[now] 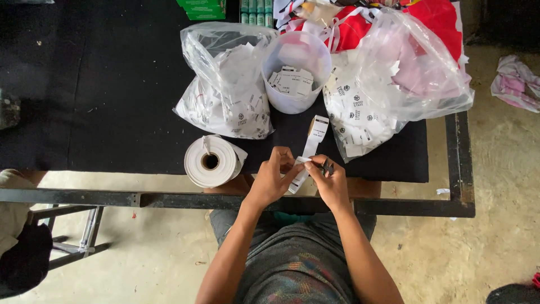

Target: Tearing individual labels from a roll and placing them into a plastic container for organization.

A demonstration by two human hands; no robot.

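Note:
My left hand (273,177) pinches a narrow white strip of printed labels (311,147) that rises from my fingers over the black table (112,112). Across from it, my right hand (332,179) grips small dark scissors (325,166) and touches the same strip near its lower end. Both hands meet at the table's front edge, just right of a large roll of white tape (211,161).
A translucent plastic cup (296,70) holds cut labels. Clear bags of labels lie left (230,90) and right (382,84) of it. Red and white fabric (416,17) is piled behind. A metal frame (461,163) edges the table; a stool (79,236) stands lower left.

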